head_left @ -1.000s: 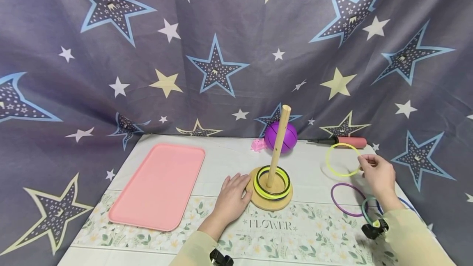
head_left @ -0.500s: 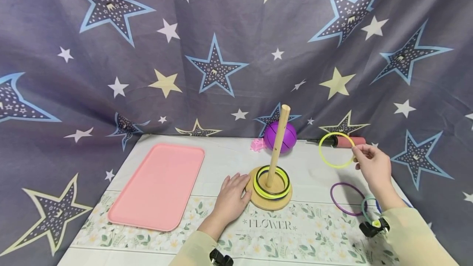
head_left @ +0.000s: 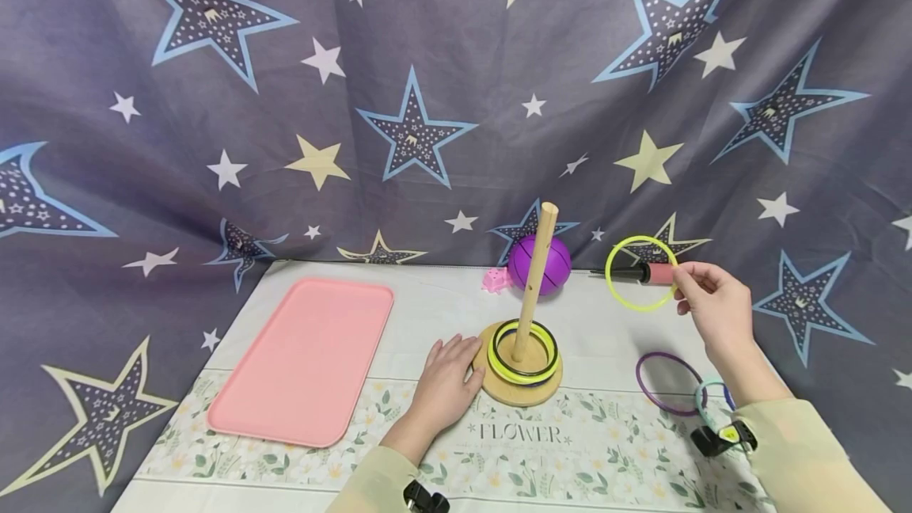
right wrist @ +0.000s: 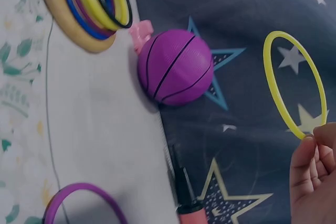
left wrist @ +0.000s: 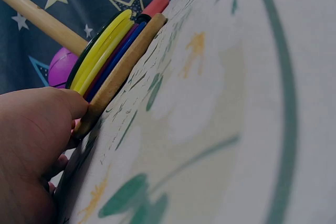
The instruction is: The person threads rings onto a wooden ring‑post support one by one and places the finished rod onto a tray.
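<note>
My right hand [head_left: 716, 307] pinches a thin yellow ring [head_left: 644, 309] by its edge between thumb and fingers, raised above the table at the right. My left hand [head_left: 445, 386] lies with fingers extended at the left edge of a round wooden base [head_left: 520, 396]. From that base rises a wooden pole [head_left: 536, 283]. Around its foot lie stacked rings, with a black ring [head_left: 496, 341] on top of yellow ones. In the left wrist view a blue ring [left wrist: 116, 55] and a dark purple one show lower in the stack, and my thumb touches the base's edge.
A pink tray [head_left: 306, 362] lies at the left. Behind the pole are a purple ball [head_left: 522, 260] and a small pink object [head_left: 495, 280]. A black-and-red hand pump [head_left: 659, 274] lies at the back right. A purple ring [head_left: 641, 386], a teal ring [head_left: 700, 406] and a blue one lie near my right forearm.
My right hand has lifted the yellow ring and moved it slightly left and away, toward the back. The ring now stands more upright. My left hand has stayed at the base.
</note>
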Demonstrator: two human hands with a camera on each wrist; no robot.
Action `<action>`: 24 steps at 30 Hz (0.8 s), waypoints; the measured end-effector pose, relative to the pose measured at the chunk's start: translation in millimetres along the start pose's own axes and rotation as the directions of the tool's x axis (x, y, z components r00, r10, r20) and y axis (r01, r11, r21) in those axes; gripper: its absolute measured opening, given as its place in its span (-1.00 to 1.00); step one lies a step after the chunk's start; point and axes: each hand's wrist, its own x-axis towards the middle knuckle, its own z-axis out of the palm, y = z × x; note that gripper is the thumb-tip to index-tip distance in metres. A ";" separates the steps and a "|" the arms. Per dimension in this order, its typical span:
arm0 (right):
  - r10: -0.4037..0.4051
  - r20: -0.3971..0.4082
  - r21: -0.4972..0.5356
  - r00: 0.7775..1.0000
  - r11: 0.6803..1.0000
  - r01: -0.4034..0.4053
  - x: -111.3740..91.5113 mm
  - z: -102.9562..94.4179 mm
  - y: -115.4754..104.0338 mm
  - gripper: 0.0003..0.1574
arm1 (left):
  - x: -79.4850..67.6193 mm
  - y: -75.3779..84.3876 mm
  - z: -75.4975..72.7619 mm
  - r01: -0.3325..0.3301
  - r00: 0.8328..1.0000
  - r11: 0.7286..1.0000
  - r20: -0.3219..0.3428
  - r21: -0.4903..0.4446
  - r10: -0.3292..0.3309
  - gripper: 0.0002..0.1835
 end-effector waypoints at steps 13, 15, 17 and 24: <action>-0.040 0.056 0.269 0.998 0.963 0.024 -13.7 4.5 -40.6 -0.70 | 0.4 -0.6 0.0 -0.013 1.000 1.000 -0.013 0.005 0.013 -0.44; -0.048 0.065 0.292 0.997 0.956 0.027 -15.4 5.2 -46.7 -0.71 | 0.4 -0.3 -0.5 -0.016 1.000 1.000 -0.015 0.003 0.016 -0.44; -0.057 0.073 0.309 0.996 0.951 0.031 -16.3 5.6 -51.8 -0.74 | 0.4 -0.1 -0.8 -0.018 1.000 1.000 -0.016 0.002 0.018 -0.44; -0.093 0.097 0.372 0.991 0.927 0.051 -20.5 9.3 -68.8 -0.79 | -0.1 -0.4 -0.5 -0.020 1.000 1.000 -0.017 -0.002 0.020 -0.44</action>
